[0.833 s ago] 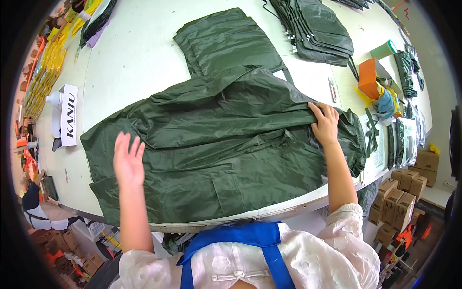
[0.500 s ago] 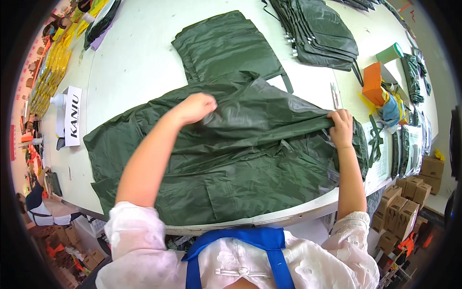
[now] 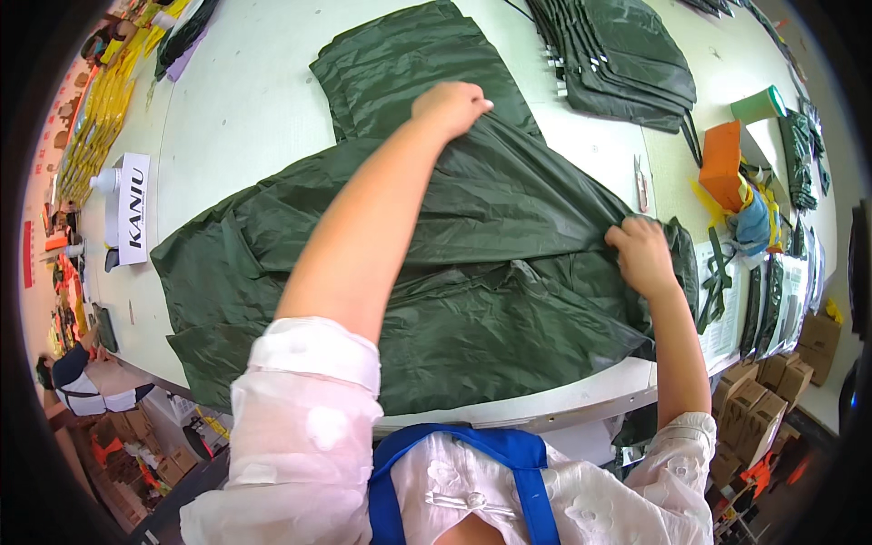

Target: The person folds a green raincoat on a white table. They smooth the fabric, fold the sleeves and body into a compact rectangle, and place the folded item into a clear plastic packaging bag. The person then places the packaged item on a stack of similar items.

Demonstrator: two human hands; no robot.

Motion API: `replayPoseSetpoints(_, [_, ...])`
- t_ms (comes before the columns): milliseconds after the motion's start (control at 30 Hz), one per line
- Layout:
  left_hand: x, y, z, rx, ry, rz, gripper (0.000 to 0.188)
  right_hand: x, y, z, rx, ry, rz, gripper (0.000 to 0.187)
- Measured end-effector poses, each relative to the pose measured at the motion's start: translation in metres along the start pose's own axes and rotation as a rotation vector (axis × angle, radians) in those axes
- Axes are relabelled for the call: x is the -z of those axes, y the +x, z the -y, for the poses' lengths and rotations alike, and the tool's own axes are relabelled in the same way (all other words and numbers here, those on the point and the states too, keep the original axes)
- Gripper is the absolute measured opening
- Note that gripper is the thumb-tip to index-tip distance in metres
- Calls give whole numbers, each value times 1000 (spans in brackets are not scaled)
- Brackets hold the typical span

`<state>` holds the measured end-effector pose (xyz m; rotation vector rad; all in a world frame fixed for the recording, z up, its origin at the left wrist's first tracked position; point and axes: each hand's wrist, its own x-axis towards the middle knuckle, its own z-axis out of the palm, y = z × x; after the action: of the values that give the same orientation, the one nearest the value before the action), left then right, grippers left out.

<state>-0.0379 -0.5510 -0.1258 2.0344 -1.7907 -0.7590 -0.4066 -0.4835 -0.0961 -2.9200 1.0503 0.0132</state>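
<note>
A large dark green raincoat [image 3: 472, 272] lies spread across the near half of the white desk [image 3: 245, 109], its lower hem hanging close to the near edge. The left hand [image 3: 450, 104] reaches far across the garment, fingers closed in a pinch on the fabric at its far edge, lifting a fold that runs in a ridge toward the right. The right hand [image 3: 640, 254] is at the right side of the raincoat, fingers curled shut around a bunched bit of the same fabric near the desk's right edge. Just beyond the left hand lies a folded green garment [image 3: 400, 64], touching the spread one. Farther right, a stack of folded green pieces [image 3: 627, 50] sits at the far side. An orange block [image 3: 722, 163] lies to the right, and a white labelled box [image 3: 132, 209] stands at the left.
</note>
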Motion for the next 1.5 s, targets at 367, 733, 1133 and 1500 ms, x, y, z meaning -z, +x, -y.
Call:
replayPoseSetpoints(367, [114,-219,122,414,573,-843,58,-44,80,103,-93,159,20,59])
replayPoseSetpoints(733, [83,-364,62,-131,-366,-709,54,26,130,341,120,1446,-101,65])
replayPoseSetpoints(1133, [81,-402,51,21,-1026,-377,45,70,82,317,-104,2306,284,49])
replayPoseSetpoints(1500, [115,-394,1,-48,-1587,-373,34,112,64,310,-358,2261,56,25])
